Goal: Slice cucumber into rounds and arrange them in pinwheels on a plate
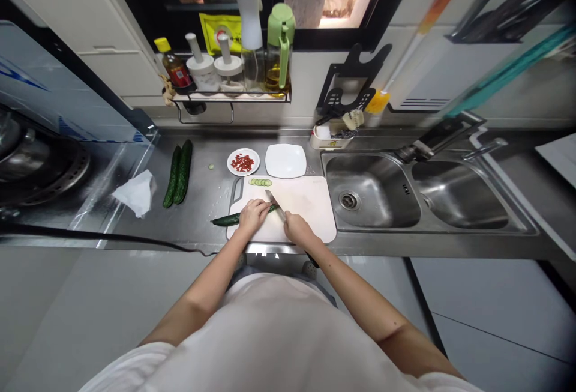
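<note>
While the left hand (252, 216) holds its bent fingers closed over the cucumber (226, 220), the right hand (297, 229) grips the knife (275, 201), fingers wrapped round it. If the blade slips sideways, the nearby left fingertips could get nicked; the round cucumber might also roll should the hold slacken. It lies on the near part of the cutting board (310, 206), one end poking past the left edge. Its long axis runs left to right, the right end angled slightly away from the person.
</note>
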`<state>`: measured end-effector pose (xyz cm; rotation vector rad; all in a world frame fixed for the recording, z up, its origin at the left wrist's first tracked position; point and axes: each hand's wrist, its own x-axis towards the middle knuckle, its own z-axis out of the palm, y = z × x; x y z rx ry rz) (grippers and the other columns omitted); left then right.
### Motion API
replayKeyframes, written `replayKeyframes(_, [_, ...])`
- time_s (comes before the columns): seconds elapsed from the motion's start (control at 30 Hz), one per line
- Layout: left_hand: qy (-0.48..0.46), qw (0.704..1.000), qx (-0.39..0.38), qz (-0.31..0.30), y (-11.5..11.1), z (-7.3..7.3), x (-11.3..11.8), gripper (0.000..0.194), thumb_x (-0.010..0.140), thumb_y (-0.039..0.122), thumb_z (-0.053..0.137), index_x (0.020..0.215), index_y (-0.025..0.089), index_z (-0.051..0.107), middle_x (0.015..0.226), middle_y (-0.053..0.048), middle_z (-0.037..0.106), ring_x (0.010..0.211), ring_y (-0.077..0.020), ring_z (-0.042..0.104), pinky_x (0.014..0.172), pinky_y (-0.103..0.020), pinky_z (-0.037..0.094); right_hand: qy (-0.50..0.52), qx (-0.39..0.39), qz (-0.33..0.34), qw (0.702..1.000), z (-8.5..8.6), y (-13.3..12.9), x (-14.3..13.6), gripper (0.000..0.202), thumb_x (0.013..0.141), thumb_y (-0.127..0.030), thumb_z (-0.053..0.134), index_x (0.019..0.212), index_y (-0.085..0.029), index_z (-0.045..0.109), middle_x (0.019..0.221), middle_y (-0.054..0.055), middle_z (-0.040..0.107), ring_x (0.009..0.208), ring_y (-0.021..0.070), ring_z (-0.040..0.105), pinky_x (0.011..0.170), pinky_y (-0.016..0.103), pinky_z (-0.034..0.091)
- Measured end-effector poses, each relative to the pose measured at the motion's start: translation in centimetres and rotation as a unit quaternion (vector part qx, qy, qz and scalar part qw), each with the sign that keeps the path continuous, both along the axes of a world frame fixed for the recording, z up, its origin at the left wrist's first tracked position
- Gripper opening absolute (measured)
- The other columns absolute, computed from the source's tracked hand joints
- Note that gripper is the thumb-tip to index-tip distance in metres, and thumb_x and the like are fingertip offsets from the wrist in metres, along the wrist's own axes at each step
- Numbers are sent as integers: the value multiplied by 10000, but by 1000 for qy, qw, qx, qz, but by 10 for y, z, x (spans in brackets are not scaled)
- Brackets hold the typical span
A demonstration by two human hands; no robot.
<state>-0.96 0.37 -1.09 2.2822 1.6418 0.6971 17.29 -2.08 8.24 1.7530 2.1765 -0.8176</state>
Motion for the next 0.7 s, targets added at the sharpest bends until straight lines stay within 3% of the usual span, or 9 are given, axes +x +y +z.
replayKeyframes(0.7, [-7, 1000, -22, 5, -1, 9, 2, 255, 949, 319, 490, 1038, 253, 720, 986, -46, 671, 930, -177, 556, 818, -301, 455, -19, -33, 14, 999, 10, -10, 8, 292, 900, -87, 362, 1140, -117, 526, 1034, 162, 657, 947, 240, 641, 706, 284, 428])
